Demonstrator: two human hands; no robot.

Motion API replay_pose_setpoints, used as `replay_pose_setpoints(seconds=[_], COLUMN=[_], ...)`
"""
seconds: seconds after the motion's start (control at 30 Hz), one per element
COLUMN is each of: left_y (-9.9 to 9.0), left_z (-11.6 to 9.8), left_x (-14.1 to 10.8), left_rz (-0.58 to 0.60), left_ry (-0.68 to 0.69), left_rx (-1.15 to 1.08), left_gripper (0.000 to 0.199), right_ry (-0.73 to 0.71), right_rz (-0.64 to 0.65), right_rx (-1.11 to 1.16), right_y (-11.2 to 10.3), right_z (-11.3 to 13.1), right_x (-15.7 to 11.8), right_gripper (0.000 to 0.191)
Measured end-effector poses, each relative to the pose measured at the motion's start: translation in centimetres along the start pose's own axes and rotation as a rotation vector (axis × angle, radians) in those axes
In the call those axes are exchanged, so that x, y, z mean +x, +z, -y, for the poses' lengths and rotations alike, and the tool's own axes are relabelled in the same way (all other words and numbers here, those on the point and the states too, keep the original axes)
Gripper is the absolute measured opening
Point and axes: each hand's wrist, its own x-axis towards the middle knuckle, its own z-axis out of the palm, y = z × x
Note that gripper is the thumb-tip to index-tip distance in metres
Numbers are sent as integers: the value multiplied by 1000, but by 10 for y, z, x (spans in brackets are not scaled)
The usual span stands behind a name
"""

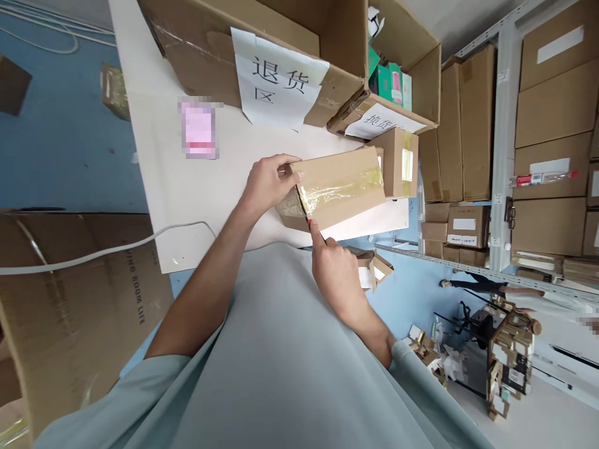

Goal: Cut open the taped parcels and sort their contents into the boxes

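A taped brown cardboard box (344,187) lies on the white table (163,187) in front of my body, with shiny clear tape along its upper face. My left hand (269,182) grips the box's left upper corner, thumb on top. In my right hand (337,268) is a cutter (309,222) with a red part near its tip, my index finger stretched along it. The tip touches the box's near left edge, where a dark slit line runs between the two hands. Most of the cutter is hidden by my fingers.
Two large open boxes (201,59) with paper signs stand at the table's back. A smaller taped box (405,163) is just right of the held one. A pink item (199,130) lies back left, and a white cable (116,249) crosses the left edge. Shelves of boxes are at right.
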Motion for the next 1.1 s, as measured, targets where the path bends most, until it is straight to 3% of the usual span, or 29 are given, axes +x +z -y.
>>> replay_pose_setpoints(seconds=[0.1,0.2,0.3,0.4,0.47,0.53,0.63,0.73,0.83,0.9,0.97,1.1], left_y=[-2,-2,0,12,24,39,55,53,45,51,72,139], left_z=[0,0,1,2,3,5,9,11,-2,-21,-45,-80], left_x=[-2,-5,-8,-13,-19,-25,-30,-26,-18,-13,-7,6], left_rz=[-7,-14,-52,-137,-218,-304,-389,-396,-342,-302,-215,114], left_ry=[-16,-16,-11,-11,-7,-7,-18,-27,-19,50,159,306], left_rx=[-43,-64,-27,49,105,158,230,317,456,561,648,754], left_gripper=[43,48,54,58,62,64,68,77,73,67,59,40], right_ry=[-67,-67,86,221,234,228,223,216,214,205,183,138], right_rz=[-92,-331,-613,-736,-693,-652,-647,-594,-447,-357,-325,-336], right_rx=[128,334,497,644,778,870,928,994,1086,1155,1218,1308], right_y=[-3,-2,5,22,35,48,64,72,78,82,87,95], right_z=[-17,-57,-117,-173,-194,-201,-195,-191,-198,-207,-215,-230], right_x=[-8,-3,33,84,110,121,115,95,80,75,75,79], right_gripper=[70,59,58,58,57,54,50,49,51,54,55,58])
